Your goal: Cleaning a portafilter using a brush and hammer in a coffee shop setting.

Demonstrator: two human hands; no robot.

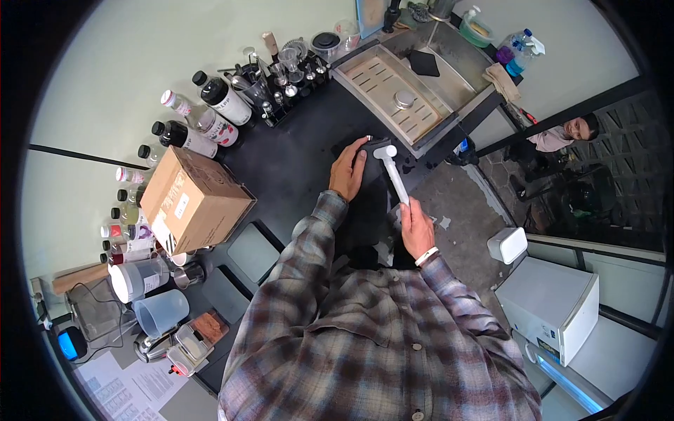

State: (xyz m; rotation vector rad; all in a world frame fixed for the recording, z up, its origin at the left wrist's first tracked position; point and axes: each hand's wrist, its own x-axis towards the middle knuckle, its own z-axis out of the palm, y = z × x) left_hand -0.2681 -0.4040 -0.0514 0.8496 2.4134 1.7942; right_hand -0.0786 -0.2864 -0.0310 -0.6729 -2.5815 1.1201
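Observation:
My right hand [417, 227] grips the lower end of a white hammer-shaped tool [395, 176], its short crosswise head pointing up toward the sink. Just left of that head, my left hand [347, 171] is over the black countertop [295, 158], thumb and fingers stretched forward. A dark item [378, 142], hard to make out against the black surface, lies at its fingertips. A small shiny spot shows at one fingertip. Whether those fingers hold the dark item cannot be told.
A steel sink with a slotted drain tray [387, 79] stands ahead. Syrup bottles [226, 100], bar tools [289, 68] and a cardboard box [195, 205] line the left side. A plastic jug [160, 313] sits farther back. At right are a small white fridge [547, 305] and a person [553, 137] beyond the opening.

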